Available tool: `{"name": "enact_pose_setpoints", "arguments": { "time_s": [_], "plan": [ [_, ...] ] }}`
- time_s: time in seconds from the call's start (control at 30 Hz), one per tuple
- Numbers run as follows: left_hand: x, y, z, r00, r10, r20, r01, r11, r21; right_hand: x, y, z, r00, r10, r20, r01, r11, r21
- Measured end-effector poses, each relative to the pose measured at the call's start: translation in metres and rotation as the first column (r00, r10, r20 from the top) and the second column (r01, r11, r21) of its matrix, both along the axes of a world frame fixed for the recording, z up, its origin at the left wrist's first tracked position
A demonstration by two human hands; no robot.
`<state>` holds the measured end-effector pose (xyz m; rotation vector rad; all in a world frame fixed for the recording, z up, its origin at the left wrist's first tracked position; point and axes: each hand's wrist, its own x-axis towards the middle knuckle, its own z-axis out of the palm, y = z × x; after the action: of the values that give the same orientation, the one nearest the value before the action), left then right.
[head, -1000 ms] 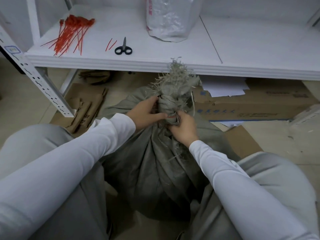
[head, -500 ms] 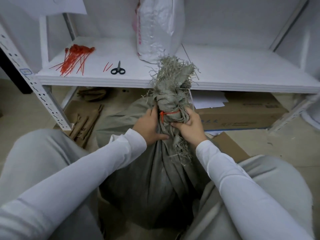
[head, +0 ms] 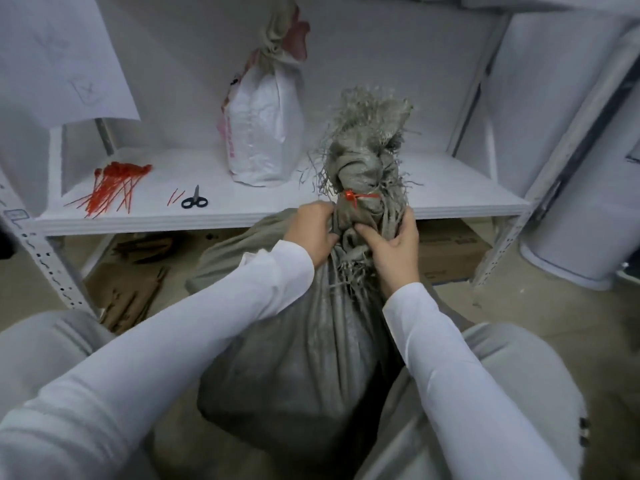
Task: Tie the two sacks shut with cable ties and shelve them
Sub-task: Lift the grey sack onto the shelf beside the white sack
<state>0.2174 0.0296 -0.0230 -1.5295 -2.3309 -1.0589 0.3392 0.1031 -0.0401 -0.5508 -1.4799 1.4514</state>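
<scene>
Head view: the red cable tie [head: 356, 196] now closes the grey sack [head: 304, 358]. The left hand [head: 313, 230] and right hand [head: 394, 251] moved below it, fingers curled round the neck (ready to lift, I judge), before the shelf [head: 457, 181] front edge.

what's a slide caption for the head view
Left hand and right hand grip the grey sack below its red cable tie; white sack on the shelf.

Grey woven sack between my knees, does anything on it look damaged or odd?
The grey woven sack has a frayed mouth, loose strands sticking out above the thin red cable tie round its neck. Nothing looks spilled.
</scene>
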Motion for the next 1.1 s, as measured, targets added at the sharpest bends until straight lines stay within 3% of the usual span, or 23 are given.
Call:
{"name": "enact_pose_setpoints", "arguments": {
  "time_s": [0.07, 0.13, 0.2, 0.37, 0.47, 0.63, 0.8, 1.0, 1.1],
  "plan": [
    [0.01, 0.006, 0.021, 1.0, 0.002, 0.004, -0.002, 0.999, 0.035, 0.018, 0.007, 0.001, 0.99, 0.018, 0.142, -0.035, 0.992, 0.119],
    [0.022, 0.011, 0.038, 0.999, -0.034, -0.009, 0.034, 0.998, 0.049, 0.031, 0.012, -0.003, 0.92, -0.115, 0.375, -0.007, 0.951, 0.309],
    [0.04, 0.016, 0.046, 0.996, -0.084, -0.027, 0.085, 0.996, 0.038, 0.043, 0.013, -0.005, 0.827, -0.23, 0.513, 0.005, 0.915, 0.403],
    [0.076, 0.031, 0.054, 0.981, -0.186, -0.063, 0.188, 0.982, 0.033, 0.064, 0.019, 0.003, 0.76, -0.33, 0.56, 0.193, 0.937, 0.291],
    [0.087, 0.037, 0.067, 0.97, -0.225, -0.097, 0.229, 0.973, 0.033, 0.069, 0.026, 0.011, 0.743, -0.494, 0.451, 0.366, 0.865, 0.344],
    [0.1, 0.038, 0.104, 0.96, -0.241, -0.142, 0.26, 0.957, 0.131, 0.07, 0.028, 0.045, 0.769, -0.629, 0.117, 0.565, 0.754, 0.336],
    [0.098, 0.043, 0.152, 0.971, -0.191, -0.144, 0.224, 0.939, 0.261, 0.059, 0.034, 0.115, 0.679, -0.708, -0.195, 0.731, 0.627, 0.268],
    [0.077, 0.073, 0.192, 0.973, -0.199, -0.119, 0.222, 0.946, 0.235, 0.038, 0.071, 0.184, 0.665, -0.693, -0.277, 0.746, 0.634, 0.203],
    [0.06, 0.09, 0.208, 0.977, -0.184, -0.107, 0.205, 0.95, 0.237, 0.026, 0.092, 0.21, 0.674, -0.655, -0.341, 0.737, 0.624, 0.259]
  ]
}}
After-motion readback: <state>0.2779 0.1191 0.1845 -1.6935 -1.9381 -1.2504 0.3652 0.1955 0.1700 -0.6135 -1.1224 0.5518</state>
